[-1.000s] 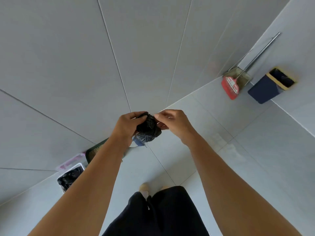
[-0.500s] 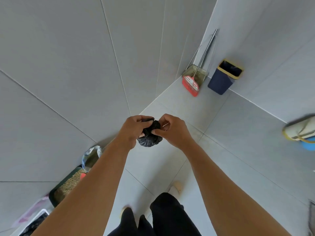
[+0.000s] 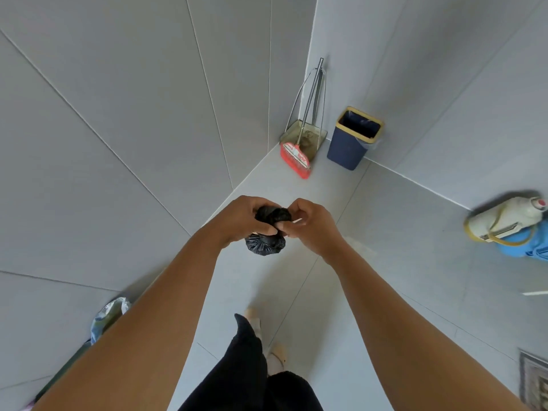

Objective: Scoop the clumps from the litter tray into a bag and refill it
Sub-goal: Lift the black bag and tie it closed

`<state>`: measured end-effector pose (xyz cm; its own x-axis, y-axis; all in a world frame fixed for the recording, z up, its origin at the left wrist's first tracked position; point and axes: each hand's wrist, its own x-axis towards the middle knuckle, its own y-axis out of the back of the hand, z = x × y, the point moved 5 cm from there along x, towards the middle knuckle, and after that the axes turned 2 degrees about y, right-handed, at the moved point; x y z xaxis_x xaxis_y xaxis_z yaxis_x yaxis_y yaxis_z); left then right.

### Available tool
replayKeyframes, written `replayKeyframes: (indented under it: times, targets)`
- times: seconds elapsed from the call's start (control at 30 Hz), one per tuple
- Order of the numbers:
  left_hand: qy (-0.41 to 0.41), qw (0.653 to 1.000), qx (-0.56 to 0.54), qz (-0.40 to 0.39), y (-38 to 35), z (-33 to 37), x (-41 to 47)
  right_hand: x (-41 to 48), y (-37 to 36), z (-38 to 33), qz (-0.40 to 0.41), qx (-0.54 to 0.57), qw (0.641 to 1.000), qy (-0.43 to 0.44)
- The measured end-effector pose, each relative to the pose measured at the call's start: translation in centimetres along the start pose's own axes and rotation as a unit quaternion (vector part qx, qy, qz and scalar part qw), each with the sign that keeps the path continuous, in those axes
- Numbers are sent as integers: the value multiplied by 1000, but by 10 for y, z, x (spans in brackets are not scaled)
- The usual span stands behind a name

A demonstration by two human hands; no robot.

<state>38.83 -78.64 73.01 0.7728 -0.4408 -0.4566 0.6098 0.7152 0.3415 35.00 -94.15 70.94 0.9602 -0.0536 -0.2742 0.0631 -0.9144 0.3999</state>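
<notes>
Smooth grey floor tiles (image 3: 385, 232) lie below both hands' grips, left hand (image 3: 241, 221) and right hand (image 3: 311, 225), pinching a crinkled black plastic bag (image 3: 265, 243).

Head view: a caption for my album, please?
Small black bag gripped by left hand and right hand; navy bin ahead.

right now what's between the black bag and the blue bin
Only bare floor tile between the black bag and the blue bin, in the head view.
</notes>
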Motion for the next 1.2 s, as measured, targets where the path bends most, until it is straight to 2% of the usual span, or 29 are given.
replayKeyframes:
  times: [0.23,0.4,0.73,1.07,1.2]
  targets:
    - [-16,997,68,39,-22,46,101,65,81,21,10,54,998,-37]
    - [-18,996,92,3,-47,97,186,109,157,34,-4,67,995,-70]
    - [-52,984,162,-50,-106,208,337,199,307,71,37,99,990,-97]
    - [-15,988,152,20,-141,282,463,306,430,105,-14,94,990,-101]
    - [-8,989,142,43,-137,294,497,344,453,104,-32,91,991,-90]
